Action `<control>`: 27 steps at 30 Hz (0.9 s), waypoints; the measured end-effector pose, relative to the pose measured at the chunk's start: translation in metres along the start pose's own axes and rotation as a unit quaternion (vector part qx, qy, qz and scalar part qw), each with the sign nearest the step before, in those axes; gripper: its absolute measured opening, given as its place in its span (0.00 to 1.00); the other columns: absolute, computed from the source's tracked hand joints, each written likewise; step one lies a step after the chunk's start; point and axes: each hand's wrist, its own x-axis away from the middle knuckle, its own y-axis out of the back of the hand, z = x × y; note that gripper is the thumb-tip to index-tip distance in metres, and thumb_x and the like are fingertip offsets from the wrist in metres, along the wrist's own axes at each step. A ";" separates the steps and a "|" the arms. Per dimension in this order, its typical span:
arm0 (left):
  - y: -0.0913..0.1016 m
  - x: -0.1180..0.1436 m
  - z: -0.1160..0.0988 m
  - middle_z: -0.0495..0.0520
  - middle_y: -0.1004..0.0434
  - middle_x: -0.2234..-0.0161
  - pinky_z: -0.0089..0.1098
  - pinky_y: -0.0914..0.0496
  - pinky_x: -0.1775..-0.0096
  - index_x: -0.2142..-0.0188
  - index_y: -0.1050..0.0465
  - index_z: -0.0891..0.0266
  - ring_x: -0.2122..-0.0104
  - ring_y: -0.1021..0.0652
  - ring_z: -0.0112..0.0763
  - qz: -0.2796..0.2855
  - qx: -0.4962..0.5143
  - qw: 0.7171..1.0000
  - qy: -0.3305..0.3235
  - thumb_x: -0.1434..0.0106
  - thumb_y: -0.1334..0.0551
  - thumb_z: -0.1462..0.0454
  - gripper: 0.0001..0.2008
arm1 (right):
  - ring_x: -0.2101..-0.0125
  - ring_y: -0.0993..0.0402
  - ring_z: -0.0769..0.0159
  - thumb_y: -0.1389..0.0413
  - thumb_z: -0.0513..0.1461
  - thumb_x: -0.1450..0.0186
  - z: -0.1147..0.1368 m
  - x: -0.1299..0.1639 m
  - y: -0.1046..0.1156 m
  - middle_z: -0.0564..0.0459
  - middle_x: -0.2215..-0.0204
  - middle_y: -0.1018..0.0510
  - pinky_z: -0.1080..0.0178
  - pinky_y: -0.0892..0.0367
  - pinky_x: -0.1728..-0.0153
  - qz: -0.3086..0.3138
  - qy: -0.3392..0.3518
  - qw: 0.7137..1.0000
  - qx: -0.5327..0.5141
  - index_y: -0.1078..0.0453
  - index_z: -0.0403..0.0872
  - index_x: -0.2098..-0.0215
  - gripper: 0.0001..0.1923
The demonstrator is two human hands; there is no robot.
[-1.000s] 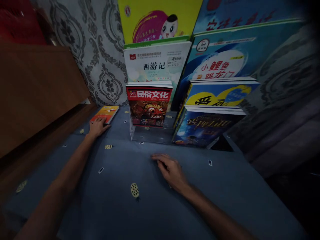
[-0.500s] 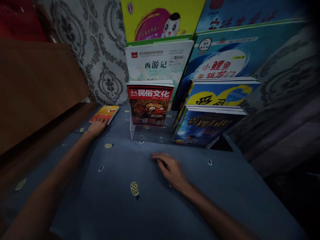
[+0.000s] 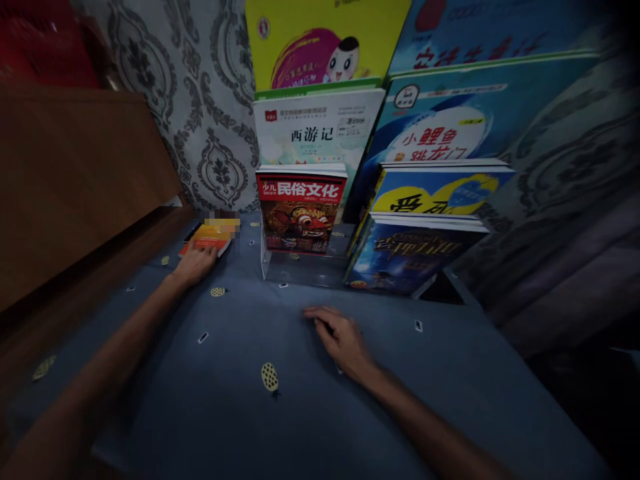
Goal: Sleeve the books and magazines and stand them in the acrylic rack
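At the far left of the table lies an orange-and-yellow book (image 3: 218,231), its far end blurred into blocks. On its near part rests my left hand (image 3: 195,263), fingers spread over the cover and not visibly wrapped round it. A narrow dark edge shows just left of this book; what it belongs to is unclear. My right hand (image 3: 344,339) lies on the blue tablecloth (image 3: 220,400) near the middle, holding nothing, its fingers loosely bent and the thumb apart. Beyond it, a red-topped book (image 3: 303,210) stands upright in a clear stand (image 3: 305,267).
Behind the red-topped book rise a white book (image 3: 320,120) and a yellow book (image 3: 305,40). To the right stand a dark blue book (image 3: 415,253), a blue-and-yellow book (image 3: 440,190) and a teal book (image 3: 450,120). A wooden cabinet (image 3: 80,173) borders the left side.
My left hand's fingers have shifted and spread on the orange-and-yellow book, and a dark edge now shows at its left. My right hand has stayed in place. The view has shifted slightly.
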 end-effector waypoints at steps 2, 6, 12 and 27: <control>0.007 0.010 -0.008 0.69 0.18 0.61 0.57 0.41 0.41 0.54 0.26 0.69 0.60 0.18 0.49 0.000 -0.017 1.000 -0.015 0.31 0.51 0.70 0.15 | 0.54 0.18 0.58 0.50 0.32 0.34 -0.001 0.000 0.000 0.49 0.57 0.15 0.55 0.24 0.51 0.002 -0.002 1.000 0.000 0.19 0.51 0.57 0.18; 0.021 0.032 -0.022 0.64 0.17 0.61 0.56 0.41 0.40 0.55 0.26 0.67 0.62 0.17 0.46 0.010 -0.048 0.997 -0.054 0.32 0.50 0.72 0.15 | 0.53 0.18 0.58 0.51 0.32 0.33 -0.002 0.000 -0.001 0.48 0.56 0.15 0.54 0.25 0.50 0.005 -0.005 1.000 0.000 0.20 0.50 0.56 0.18; 0.036 0.067 -0.046 0.63 0.19 0.63 0.59 0.46 0.37 0.55 0.24 0.65 0.62 0.18 0.46 0.022 -0.035 0.996 -0.085 0.33 0.51 0.72 0.17 | 0.53 0.18 0.58 0.51 0.33 0.34 0.000 0.000 -0.001 0.49 0.56 0.15 0.54 0.25 0.50 0.007 -0.017 1.000 0.001 0.20 0.50 0.57 0.18; 0.013 0.009 -0.009 0.60 0.28 0.40 0.42 0.34 0.43 0.41 0.31 0.58 0.40 0.29 0.45 0.008 0.209 0.977 0.044 0.27 0.51 0.54 0.21 | 0.54 0.18 0.56 0.50 0.33 0.34 -0.002 0.000 -0.002 0.48 0.57 0.15 0.52 0.25 0.50 0.005 -0.002 1.000 0.002 0.19 0.50 0.58 0.17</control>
